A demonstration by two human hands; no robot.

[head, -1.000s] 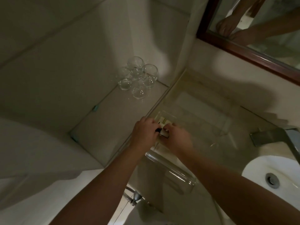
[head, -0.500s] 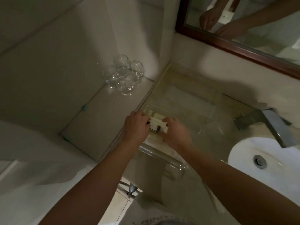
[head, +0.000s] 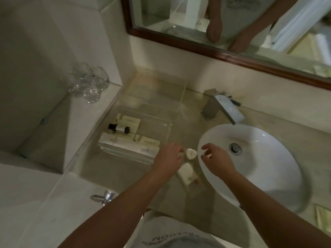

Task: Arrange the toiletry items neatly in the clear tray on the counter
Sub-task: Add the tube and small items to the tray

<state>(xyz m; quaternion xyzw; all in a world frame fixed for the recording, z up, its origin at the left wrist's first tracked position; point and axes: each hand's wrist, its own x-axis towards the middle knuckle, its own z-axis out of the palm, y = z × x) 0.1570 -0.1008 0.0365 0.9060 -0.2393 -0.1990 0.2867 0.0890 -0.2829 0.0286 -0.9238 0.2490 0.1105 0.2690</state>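
**Two hands hover over a bathroom counter beside a partly filled clear tray**

I am looking down from the head camera at a dim, beige stone counter (head: 189,111). The clear tray (head: 169,124) sits on the left part of the counter, against the raised ledge (head: 84,120). Its near left corner holds several white packets (head: 125,145) lying flat and side by side. A small bottle (head: 119,129) with black ends lies on its side across them. The far half of the tray looks bare.

My left hand (head: 168,156) is just past the tray's near right corner, palm down with the fingers curled toward the counter. Its fingertips are hidden, so I cannot tell whether it pinches anything. My right hand (head: 216,158) hangs over the rim of the white basin (head: 259,167). Its fingers are relaxed and apart, and it grasps nothing.

Between the two hands a small round white item (head: 191,153) rests on the counter, outside the tray. A rectangular white packet (head: 187,173) lies just nearer to me, beside my left wrist, also outside the tray.

A square metal faucet (head: 221,108) stands behind the basin. A cluster of clear glasses (head: 88,85) sits on the ledge to the far left. A wood-framed mirror (head: 179,17) on the wall above reflects both forearms.
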